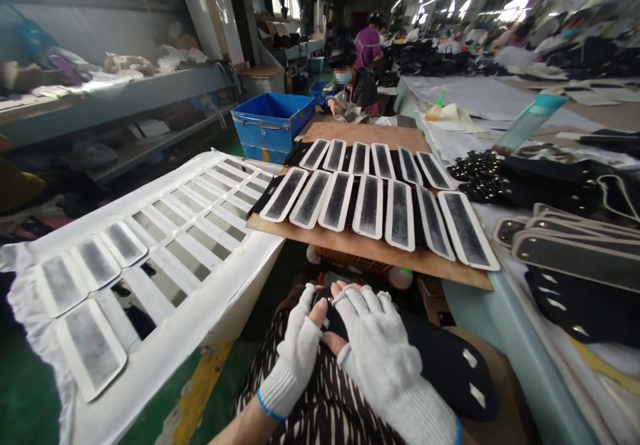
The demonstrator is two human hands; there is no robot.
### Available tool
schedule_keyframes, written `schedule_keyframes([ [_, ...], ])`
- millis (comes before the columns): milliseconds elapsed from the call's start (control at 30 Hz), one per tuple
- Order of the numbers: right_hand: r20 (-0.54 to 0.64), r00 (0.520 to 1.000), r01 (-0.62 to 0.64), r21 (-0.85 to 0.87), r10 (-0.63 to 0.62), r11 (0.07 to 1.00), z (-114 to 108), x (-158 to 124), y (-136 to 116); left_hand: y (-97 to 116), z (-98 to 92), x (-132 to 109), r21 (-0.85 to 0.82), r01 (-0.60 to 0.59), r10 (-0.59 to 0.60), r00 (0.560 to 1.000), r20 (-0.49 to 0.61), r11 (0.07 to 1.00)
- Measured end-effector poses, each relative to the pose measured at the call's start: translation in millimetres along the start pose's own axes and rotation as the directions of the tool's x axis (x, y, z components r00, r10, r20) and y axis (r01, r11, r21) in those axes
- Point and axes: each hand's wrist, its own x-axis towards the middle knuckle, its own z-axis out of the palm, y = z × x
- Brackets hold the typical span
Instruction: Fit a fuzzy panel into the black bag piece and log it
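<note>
Head view: flat black piece (435, 371) bears pale rectangular marks.

Plywood board (360, 248) — close ahead of hands (373, 338)

Two hands sat close together low in the centre of the view, both in white knit gloves with blue-edged cuffs and bare fingertips. The left hand (300, 341), at the end of a bare forearm angled up from the lower left, had its fingers curled in and its thumb pointed toward the other hand. The right hand (377, 348) lay palm down, fingers stretched forward, beside the left thumb.
</note>
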Motion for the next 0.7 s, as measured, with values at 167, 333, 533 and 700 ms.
schedule_keyframes([
  [167, 0.045, 0.999, -0.027, 0.02, 0.026, 0.999, 0.3, 2.6, -2.3, 4.2, -1.9, 9.5, -0.052, 0.046, -0.043, 0.997, 0.058, 0.998],
  [333, 0.057, 0.997, -0.049, 0.023, 0.048, 0.999, -1.3, 3.8, -3.6, 29.3, 4.3, 19.0, -0.08, 0.064, -0.049, 0.981, 0.186, 0.995],
  [533, 0.013, 0.999, -0.038, 0.021, 0.038, 0.999, 0.3, -0.4, -1.3, 31.7, 13.1, 21.8, -0.2, 0.049, -0.005, 0.977, 0.214, 0.979],
  [700, -0.14, 0.98, -0.116, 0.173, 0.141, 0.978, 4.9, 2.6, 1.4, 25.9, 12.6, 23.3, -0.146, 0.004, 0.02, 0.986, 0.164, 0.989],
])
